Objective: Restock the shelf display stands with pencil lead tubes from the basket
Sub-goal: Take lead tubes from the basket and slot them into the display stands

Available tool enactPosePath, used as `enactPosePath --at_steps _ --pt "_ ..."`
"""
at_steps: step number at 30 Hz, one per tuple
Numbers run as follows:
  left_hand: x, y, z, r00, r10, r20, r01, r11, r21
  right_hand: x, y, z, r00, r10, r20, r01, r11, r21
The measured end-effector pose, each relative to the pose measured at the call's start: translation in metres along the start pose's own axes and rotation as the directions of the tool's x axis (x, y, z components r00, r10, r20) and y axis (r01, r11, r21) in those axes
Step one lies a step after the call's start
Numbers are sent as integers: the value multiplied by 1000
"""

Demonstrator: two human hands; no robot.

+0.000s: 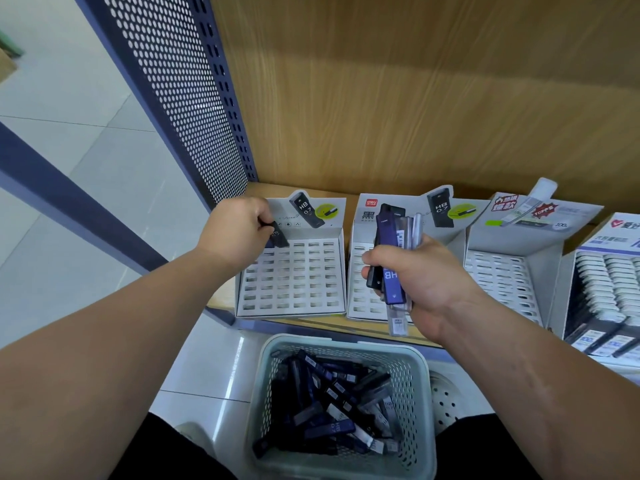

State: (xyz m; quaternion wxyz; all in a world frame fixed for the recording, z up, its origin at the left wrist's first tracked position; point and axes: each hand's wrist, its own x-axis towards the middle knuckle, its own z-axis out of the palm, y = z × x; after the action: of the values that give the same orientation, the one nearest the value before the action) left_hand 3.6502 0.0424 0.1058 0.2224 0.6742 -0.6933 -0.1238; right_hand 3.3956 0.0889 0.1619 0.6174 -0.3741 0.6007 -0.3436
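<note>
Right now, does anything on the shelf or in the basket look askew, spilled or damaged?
Nothing spilled or damaged. The tubes in the basket lie jumbled, all inside its rim. The right hand grips a mixed bundle, dark, purple and clear tubes, so sorting may be needed.

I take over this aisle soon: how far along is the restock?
Barely begun: the visible slots of the leftmost stand are empty. The left hand pinches one black tube at its back corner; the right hand grips a bundle of tubes. Remaining: nearly every slot, and the basket holds many tubes.
</note>
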Motion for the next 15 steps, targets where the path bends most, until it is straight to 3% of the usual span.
enactPosePath --at_steps 11,15 --pt "-3 -1 5 990 143 -9 -141 985 98 3 3 0 1000 20 -13 -20 1000 14" --pt "-4 1 7 989 123 83 -138 969 204 4 4 1 999 38 1 -38 999 24"
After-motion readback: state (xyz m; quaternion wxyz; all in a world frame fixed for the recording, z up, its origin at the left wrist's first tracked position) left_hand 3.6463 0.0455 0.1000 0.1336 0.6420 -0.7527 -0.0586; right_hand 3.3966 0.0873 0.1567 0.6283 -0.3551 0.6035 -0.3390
